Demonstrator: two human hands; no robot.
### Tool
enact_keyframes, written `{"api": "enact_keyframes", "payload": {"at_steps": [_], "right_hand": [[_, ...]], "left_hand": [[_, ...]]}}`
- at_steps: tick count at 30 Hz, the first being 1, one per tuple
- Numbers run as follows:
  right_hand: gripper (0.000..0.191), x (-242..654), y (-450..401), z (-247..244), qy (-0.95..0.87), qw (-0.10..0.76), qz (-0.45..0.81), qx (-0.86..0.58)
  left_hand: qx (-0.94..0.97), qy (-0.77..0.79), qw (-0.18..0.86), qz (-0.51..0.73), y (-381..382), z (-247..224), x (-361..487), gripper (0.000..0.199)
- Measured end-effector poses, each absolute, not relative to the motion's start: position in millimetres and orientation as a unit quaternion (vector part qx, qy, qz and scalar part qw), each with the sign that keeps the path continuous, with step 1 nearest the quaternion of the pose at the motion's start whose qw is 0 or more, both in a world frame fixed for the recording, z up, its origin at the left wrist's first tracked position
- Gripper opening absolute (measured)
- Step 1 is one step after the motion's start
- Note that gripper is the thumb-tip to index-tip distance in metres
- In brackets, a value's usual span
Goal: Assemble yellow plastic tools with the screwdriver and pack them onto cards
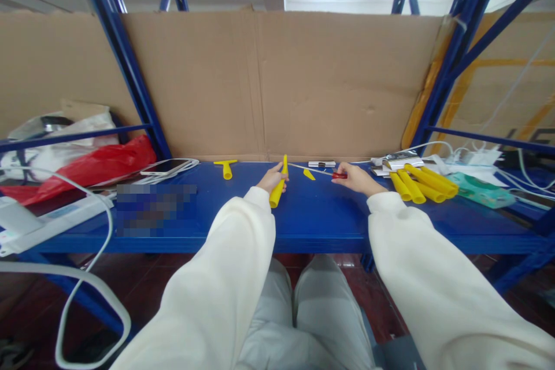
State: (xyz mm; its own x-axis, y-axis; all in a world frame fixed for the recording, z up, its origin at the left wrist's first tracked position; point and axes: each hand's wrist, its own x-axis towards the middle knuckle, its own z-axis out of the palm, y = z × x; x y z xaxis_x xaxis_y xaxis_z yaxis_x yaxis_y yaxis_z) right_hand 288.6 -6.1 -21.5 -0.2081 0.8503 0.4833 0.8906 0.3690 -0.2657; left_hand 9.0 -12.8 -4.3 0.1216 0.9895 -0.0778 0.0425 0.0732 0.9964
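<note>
My left hand (pixel 272 178) is closed around a yellow plastic handle (pixel 274 195), held nearly upright with its wide round end toward me. In my right hand (pixel 353 177) is a screwdriver (pixel 339 176) with a red grip. Its long thin shaft points left, and the tip is close to the upper part of the yellow handle; whether they touch I cannot tell. Just below the shaft, a small flat yellow piece (pixel 309 174) lies on the blue bench. A T-shaped yellow piece with a hollow handle (pixel 226 170) stands apart, left of my left hand.
Several yellow handles (pixel 427 184) lie at the right, beside silver-white packets and a green packet (pixel 481 189). A small silver-and-black item (pixel 321 164) is at the back. Left are a phone (pixel 163 167), cables, a power strip (pixel 56 221) and a red bag (pixel 95 167). Cardboard (pixel 303 87) closes the back.
</note>
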Motion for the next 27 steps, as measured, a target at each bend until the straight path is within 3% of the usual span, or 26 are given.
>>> {"api": "enact_keyframes", "payload": {"at_steps": [6,10,22,27], "right_hand": [[0.024,284.6,-11.5,-17.8,-0.809,0.261,0.010,-0.527],[0.018,283.0,-8.6,-21.1,-0.799,0.298,0.047,-0.520],[0.033,286.6,-5.6,-25.0,-0.822,0.300,0.051,-0.481],[0.029,287.6,-1.0,-28.7,-0.806,0.330,0.051,-0.488]], "left_hand": [[0.519,0.498,0.540,0.437,-13.4,-3.1,8.4,0.075],[0.518,0.498,0.540,0.439,-14.1,-2.5,8.6,0.074],[0.520,0.503,0.530,0.442,-15.5,-2.6,9.5,0.074],[0.521,0.504,0.530,0.440,-14.0,-3.6,9.3,0.074]]}}
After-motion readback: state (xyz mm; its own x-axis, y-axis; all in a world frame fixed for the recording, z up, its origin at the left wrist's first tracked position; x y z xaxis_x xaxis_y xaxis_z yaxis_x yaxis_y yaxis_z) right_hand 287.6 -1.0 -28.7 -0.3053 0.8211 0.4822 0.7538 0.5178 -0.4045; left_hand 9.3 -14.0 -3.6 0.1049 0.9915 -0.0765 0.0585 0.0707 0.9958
